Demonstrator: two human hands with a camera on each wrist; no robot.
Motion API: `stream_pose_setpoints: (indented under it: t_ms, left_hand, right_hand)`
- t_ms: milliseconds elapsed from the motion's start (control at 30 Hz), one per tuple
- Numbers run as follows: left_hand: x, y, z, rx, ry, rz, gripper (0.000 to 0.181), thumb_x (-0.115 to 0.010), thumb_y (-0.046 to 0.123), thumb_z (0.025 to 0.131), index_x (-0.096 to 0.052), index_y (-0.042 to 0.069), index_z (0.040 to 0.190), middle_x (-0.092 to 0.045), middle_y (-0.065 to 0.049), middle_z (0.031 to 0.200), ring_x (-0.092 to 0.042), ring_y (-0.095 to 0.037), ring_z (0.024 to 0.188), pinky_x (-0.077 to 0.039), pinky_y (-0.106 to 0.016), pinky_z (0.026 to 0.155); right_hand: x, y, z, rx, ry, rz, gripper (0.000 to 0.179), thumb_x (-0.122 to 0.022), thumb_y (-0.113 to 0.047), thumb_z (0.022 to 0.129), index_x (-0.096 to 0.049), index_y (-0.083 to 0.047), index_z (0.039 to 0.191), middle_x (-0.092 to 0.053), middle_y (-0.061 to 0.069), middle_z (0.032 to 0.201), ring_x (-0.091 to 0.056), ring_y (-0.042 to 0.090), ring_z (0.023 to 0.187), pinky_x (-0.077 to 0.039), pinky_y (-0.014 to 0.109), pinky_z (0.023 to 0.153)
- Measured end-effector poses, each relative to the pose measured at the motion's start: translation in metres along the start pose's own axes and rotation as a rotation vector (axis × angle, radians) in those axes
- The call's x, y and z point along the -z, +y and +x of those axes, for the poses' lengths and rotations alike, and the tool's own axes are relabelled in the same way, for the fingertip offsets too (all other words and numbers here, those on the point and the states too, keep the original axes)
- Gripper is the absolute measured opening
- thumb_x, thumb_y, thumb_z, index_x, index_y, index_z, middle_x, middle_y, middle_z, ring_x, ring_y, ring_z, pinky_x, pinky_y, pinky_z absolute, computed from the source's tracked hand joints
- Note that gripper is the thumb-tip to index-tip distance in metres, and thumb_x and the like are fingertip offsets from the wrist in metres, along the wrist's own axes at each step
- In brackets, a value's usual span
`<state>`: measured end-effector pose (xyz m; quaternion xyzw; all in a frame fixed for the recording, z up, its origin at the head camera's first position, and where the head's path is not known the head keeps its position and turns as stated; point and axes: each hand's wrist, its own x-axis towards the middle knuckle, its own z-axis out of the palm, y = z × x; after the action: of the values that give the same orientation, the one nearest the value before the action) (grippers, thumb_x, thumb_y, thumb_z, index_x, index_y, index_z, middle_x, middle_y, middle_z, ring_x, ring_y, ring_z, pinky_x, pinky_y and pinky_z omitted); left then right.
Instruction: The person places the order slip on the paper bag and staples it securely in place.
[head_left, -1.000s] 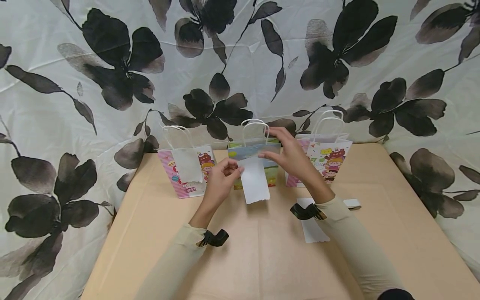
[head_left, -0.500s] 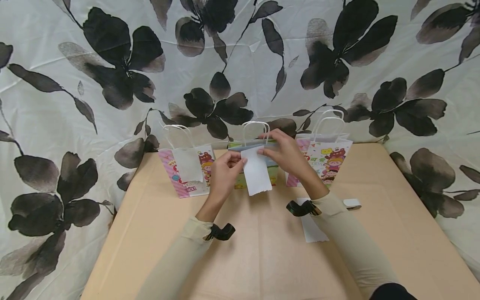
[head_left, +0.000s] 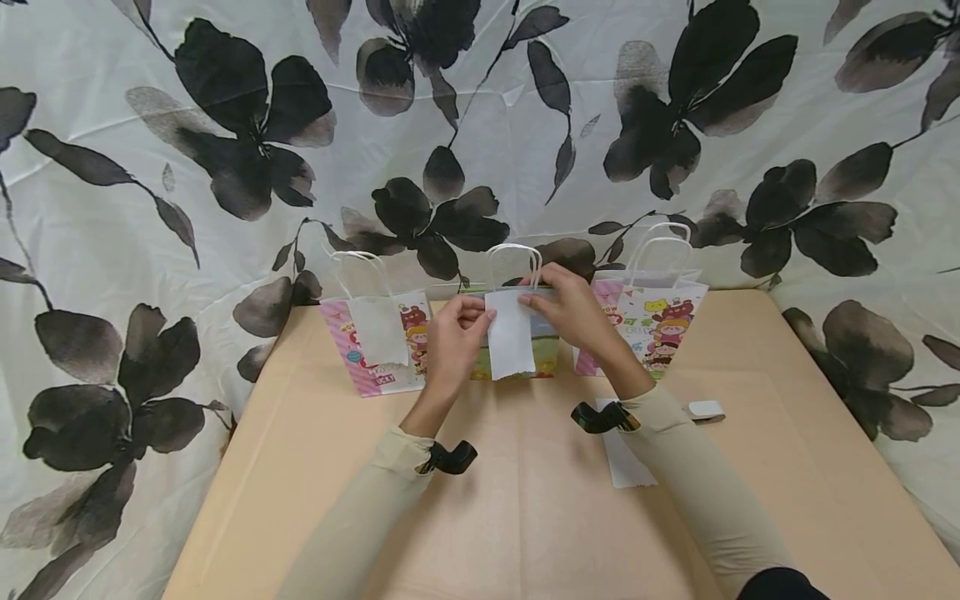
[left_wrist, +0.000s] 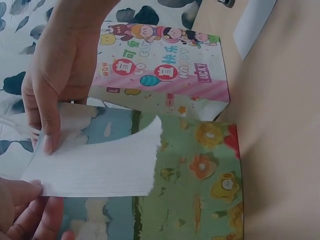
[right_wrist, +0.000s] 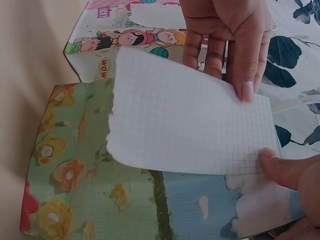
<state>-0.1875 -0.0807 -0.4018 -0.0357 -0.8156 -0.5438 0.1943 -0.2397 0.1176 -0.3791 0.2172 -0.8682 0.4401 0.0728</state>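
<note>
Paper (head_left: 511, 337) right up against the front of the middle bag (head_left: 546, 354), higher and straighter now! Up from a lower, more slanted pose a second ago, top edge close to the rim, torn end lifted level with the bag's foot. Left hand (head_left: 452, 346) along for the rise, pinching the left edge between thumb and fingers. Right hand (head_left: 570, 304) gripping at the top right corner, thumb over the front, fingers up by the rim. Meaning, by the look of it: placement well along, nearly squared up, but not yet flat. Torn end curving clear of the printed front in both wrist views. Similar white slip (head_left: 380, 332) already on the front of the left bag (head_left: 382, 381).

Now for the murky parts. Back of the paper out of sight: no telling about tape or glue. Right fingertips lost behind the rim: cannot tell about any hold on the bag wall as well. Right bag (head_left: 663, 321) partly covered by the right hand and arm. Spare sheet (head_left: 624, 462) on the table (head_left: 517, 517), half under the right sleeve (head_left: 697, 475). White object (head_left: 705, 409) just beyond, too small to identify. Both forearms cut off at the lower edge of the head view.
</note>
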Motion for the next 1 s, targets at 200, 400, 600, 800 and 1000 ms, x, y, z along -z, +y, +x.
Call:
stream_pose_setpoints:
  t_ms: [200,400,600,800,1000]
  left_hand:
    - [0.004,0.003,-0.001,-0.051,0.031,0.045,0.018,-0.076,0.012,0.092,-0.069,0.004,0.106,-0.071,-0.008,0.096,-0.066,-0.019,0.082,-0.056,-0.030,0.072]
    - [0.004,0.006,0.002,-0.288,0.085,0.147,0.024,-0.077,0.008,0.091,-0.068,0.003,0.112,-0.061,-0.010,0.109,-0.057,-0.024,0.101,-0.053,-0.037,0.086]
    - [0.002,0.008,0.011,-0.387,0.062,0.218,0.034,-0.077,0.006,0.090,-0.064,0.005,0.121,-0.056,-0.011,0.121,-0.044,-0.029,0.111,-0.041,-0.041,0.092]
    - [0.001,0.013,0.022,-0.328,-0.011,0.247,0.038,-0.076,0.007,0.091,-0.057,0.002,0.123,-0.060,-0.011,0.119,-0.048,-0.029,0.111,-0.041,-0.043,0.096]
    - [0.001,0.012,0.029,-0.212,-0.069,0.202,0.049,-0.077,0.006,0.090,-0.048,0.004,0.128,-0.062,-0.012,0.115,-0.053,-0.027,0.115,-0.045,-0.045,0.102]
  right_hand:
    - [0.002,0.001,0.000,0.006,0.002,-0.002,0.020,-0.073,-0.016,0.095,-0.071,-0.008,0.113,-0.065,0.004,0.113,-0.061,0.023,0.106,-0.054,0.044,0.092]
    - [0.005,0.002,0.000,-0.014,-0.012,-0.002,0.022,-0.073,-0.016,0.094,-0.071,-0.008,0.115,-0.066,0.005,0.115,-0.063,0.024,0.104,-0.056,0.045,0.093]
    - [0.006,0.001,0.000,-0.015,-0.031,0.012,0.020,-0.073,-0.015,0.094,-0.072,-0.009,0.114,-0.067,0.005,0.116,-0.064,0.025,0.104,-0.056,0.047,0.093]
    - [0.008,0.002,0.001,0.033,-0.014,-0.003,0.019,-0.075,-0.013,0.093,-0.074,-0.008,0.111,-0.071,0.006,0.114,-0.065,0.024,0.103,-0.055,0.046,0.091]
    - [0.009,0.002,0.001,0.026,-0.036,0.014,0.018,-0.073,-0.012,0.095,-0.072,-0.008,0.112,-0.070,0.008,0.116,-0.065,0.026,0.104,-0.056,0.048,0.091]
